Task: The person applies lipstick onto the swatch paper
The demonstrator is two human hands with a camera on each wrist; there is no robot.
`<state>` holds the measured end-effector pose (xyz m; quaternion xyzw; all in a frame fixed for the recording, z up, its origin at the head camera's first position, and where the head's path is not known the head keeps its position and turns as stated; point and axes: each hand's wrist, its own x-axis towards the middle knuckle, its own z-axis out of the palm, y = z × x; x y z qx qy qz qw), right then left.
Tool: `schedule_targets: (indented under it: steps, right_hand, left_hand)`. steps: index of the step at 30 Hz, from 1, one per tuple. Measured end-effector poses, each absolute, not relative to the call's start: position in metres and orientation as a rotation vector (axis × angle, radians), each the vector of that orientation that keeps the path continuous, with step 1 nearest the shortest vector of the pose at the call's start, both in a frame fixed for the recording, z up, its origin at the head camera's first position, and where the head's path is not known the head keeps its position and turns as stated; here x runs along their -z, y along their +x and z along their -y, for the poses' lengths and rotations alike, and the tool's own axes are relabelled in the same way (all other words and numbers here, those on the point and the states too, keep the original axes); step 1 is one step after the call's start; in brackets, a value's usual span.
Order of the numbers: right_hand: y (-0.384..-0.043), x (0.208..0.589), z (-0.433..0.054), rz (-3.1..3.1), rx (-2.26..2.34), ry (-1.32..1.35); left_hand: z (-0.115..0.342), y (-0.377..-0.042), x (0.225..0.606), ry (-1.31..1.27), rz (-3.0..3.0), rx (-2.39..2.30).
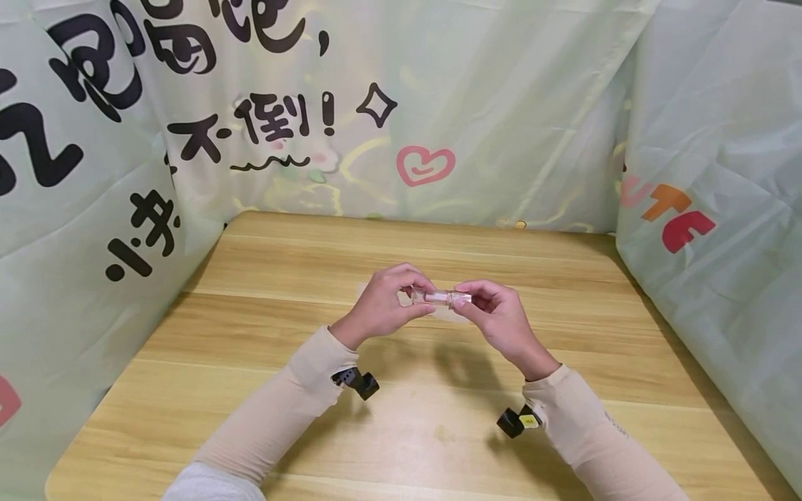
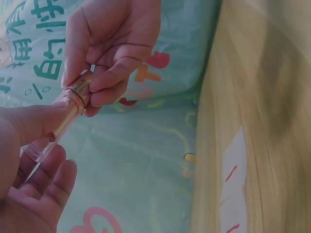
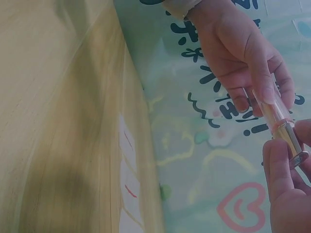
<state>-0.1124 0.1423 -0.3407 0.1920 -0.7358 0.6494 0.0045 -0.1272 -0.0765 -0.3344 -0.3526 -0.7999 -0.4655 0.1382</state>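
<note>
A slim lipstick [image 1: 438, 298] with a clear cap and a shiny gold base is held in the air above the table, lying nearly level between both hands. My left hand [image 1: 386, 300] pinches the clear cap end between thumb and fingers. The gold base [image 3: 290, 138] is gripped by my right hand [image 1: 499, 318]. In the left wrist view the cap [image 2: 41, 148] appears to sit over the lipstick, against the metal collar. Beneath the hands lies white paper [image 2: 234, 165] with short red strokes, mostly hidden by them in the head view.
The wooden table [image 1: 250, 278] has rounded corners. Printed cloth [image 1: 532, 104] hangs along its back and both sides. Small black cameras, one on the left wrist [image 1: 363, 384] and one on the right wrist [image 1: 514, 422], stick out below the sleeves.
</note>
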Motion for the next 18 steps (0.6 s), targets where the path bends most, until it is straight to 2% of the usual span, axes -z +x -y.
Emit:
schedule_targets:
  steps: [7,12,18]
  right_hand:
    - [-0.113,0.341,-0.142,2.286,-2.024,0.629]
    - [-0.121,0.355,-0.144,2.228,-2.058,0.679]
    - [-0.114,0.341,-0.138,2.28,-2.004,0.624]
  left_hand:
    - [0.076,-0.127,0.334,-1.024,2.309,1.352]
    - [0.075,-0.128,0.334,-1.02,2.308,1.37]
    - [0.076,-0.128,0.333,-1.017,2.304,1.386]
